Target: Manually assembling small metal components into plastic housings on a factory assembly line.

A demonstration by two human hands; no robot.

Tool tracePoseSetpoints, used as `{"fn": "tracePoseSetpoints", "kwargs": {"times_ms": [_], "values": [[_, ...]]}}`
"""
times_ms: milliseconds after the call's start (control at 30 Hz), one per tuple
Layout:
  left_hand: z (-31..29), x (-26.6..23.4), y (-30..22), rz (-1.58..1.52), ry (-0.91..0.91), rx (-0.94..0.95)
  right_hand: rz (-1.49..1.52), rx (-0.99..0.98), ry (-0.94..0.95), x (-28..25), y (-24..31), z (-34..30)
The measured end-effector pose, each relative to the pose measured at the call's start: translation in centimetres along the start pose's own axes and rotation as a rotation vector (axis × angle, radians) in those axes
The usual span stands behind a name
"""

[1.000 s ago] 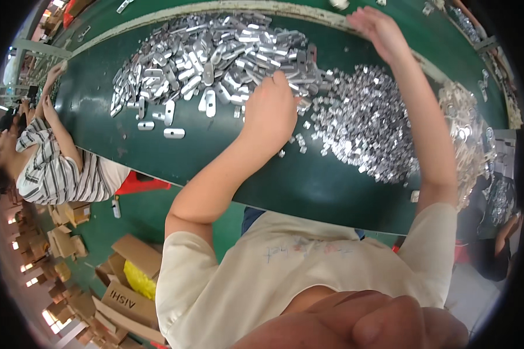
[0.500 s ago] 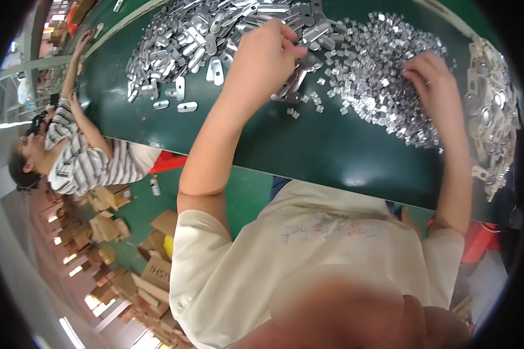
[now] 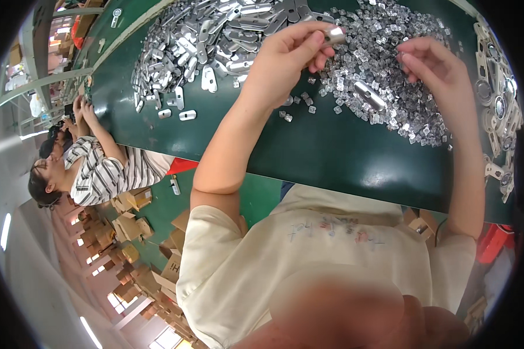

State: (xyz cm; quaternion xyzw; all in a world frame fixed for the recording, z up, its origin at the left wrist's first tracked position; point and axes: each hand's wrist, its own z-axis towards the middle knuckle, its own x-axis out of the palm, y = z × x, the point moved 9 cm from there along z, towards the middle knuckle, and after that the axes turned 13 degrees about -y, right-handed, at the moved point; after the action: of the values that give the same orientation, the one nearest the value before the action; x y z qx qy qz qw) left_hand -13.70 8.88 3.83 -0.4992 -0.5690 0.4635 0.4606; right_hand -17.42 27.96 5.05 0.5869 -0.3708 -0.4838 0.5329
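Head view: the left hand point(image 3: 291, 58) pinches a rounded metal plate point(image 3: 335, 36) over a heap of small glittering squares point(image 3: 399, 113). Picking pieces seems in hand; the next move likely needs fine fingertip control. Whether the half-curled right hand point(image 3: 434, 65) holds anything, I can't tell.

A co-worker point(image 3: 117, 166) in a striped shirt leaned at the left, with a red object point(image 3: 181, 166) near the waist; a small white object point(image 3: 174, 185) rested on the green floor point(image 3: 265, 198); cardboard boxes point(image 3: 129, 227) lay strewn about; light tubes point(image 3: 6, 231) glowed farther left.
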Motion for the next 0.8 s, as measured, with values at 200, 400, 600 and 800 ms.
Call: {"fn": "tracePoseSetpoints", "kwargs": {"times_ms": [200,400,600,800], "values": [[-1.8,1.8,-0.2,-0.052,0.036,0.033,0.243,0.181,0.114,2.6,1.4,-1.7],[-2.7,2.5,-1.0,-0.042,-0.004,0.008,0.197,0.247,0.083,1.5,0.4,-2.2],[-3.1,2.8,-0.9,-0.089,-0.006,0.039,0.209,-0.017,0.099,2.5,2.7,-2.6],[-3.7,2.9,-1.0,-0.087,-0.094,0.093,-0.538,-0.892,-0.048,3.7,8.7,-5.7]]}}
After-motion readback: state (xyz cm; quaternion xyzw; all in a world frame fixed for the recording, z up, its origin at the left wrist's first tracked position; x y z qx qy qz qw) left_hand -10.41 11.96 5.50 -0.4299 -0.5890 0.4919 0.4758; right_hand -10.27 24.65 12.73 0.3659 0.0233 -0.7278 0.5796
